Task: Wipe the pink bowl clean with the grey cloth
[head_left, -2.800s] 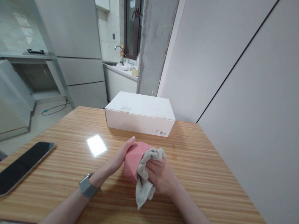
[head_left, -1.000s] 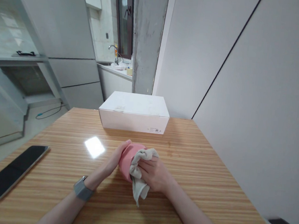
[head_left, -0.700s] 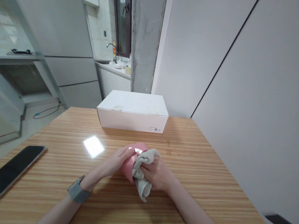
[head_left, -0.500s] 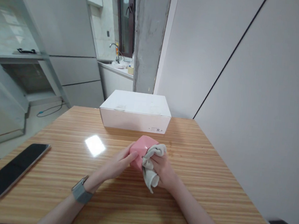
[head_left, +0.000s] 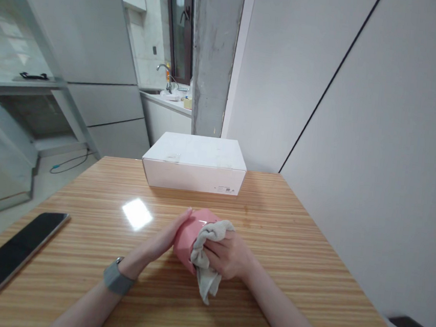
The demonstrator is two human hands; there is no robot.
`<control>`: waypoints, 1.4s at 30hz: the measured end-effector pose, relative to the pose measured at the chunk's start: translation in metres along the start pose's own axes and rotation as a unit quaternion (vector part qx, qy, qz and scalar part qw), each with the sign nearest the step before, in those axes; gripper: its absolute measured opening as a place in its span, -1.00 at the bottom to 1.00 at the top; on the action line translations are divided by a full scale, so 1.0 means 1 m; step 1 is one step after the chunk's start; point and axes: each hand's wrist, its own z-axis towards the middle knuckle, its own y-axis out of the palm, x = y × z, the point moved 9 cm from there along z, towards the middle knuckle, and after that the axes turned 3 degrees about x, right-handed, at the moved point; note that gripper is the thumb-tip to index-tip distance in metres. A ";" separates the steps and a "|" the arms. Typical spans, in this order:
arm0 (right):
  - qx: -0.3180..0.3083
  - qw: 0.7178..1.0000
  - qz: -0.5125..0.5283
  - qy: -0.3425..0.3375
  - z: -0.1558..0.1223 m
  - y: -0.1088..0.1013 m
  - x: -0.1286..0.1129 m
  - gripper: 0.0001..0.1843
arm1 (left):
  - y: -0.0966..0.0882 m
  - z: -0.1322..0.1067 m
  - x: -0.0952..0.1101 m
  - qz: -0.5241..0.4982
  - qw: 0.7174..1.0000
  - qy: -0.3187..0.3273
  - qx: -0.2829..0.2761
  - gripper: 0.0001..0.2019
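Observation:
A glossy pink faceted vessel (head_left: 185, 240) is held low over the table, tilted, its exact kind partly hidden. My left hand (head_left: 163, 240) grips it along its left side, thumb side up, with the far fingers out of sight behind it. My right hand (head_left: 229, 256) is closed on a crumpled pale grey cloth (head_left: 206, 280), pressing it against the vessel's right side and mouth. One end of the cloth hangs down toward me. A grey-banded watch (head_left: 117, 278) sits on my left wrist.
The wood-grain table (head_left: 292, 273) carries a closed white box (head_left: 195, 177) beyond my hands and a large dark phone-shaped slab (head_left: 12, 251) at the left. A white wall (head_left: 387, 164) runs along the right side. A kitchen counter with a tap (head_left: 168, 79) stands farther back.
The vessel has come nearer to me and a little left, turning in my grip. My left fingers now lie flatter along its side, and my right hand has moved down-left with the cloth.

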 end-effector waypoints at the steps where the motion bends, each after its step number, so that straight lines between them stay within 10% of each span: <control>1: -0.003 1.000 0.003 -0.002 0.001 0.001 -0.002 -0.75 | -0.003 -0.001 0.001 0.011 1.000 0.004 0.008 -0.52; 11: 0.000 0.984 0.088 0.157 -0.016 0.000 0.033 -0.77 | 0.001 -0.008 0.017 0.225 0.963 0.144 0.019 -0.56; 18: 0.050 0.972 0.118 0.199 -0.018 -0.004 0.043 -0.77 | 0.023 -0.007 0.011 0.026 0.992 0.078 -0.093 -0.53; 22: -0.007 0.994 0.048 0.095 -0.005 0.006 0.021 -0.75 | 0.010 0.001 0.004 -0.091 0.995 0.025 -0.012 -0.55; 26: -0.010 0.997 0.056 0.043 0.003 0.008 0.006 -0.76 | 0.002 0.000 -0.003 0.004 1.000 -0.006 0.028 -0.49; 42: 0.081 0.922 0.244 0.290 -0.012 0.001 0.048 -0.70 | 0.013 -0.005 0.002 -0.001 0.994 0.070 -0.084 -0.45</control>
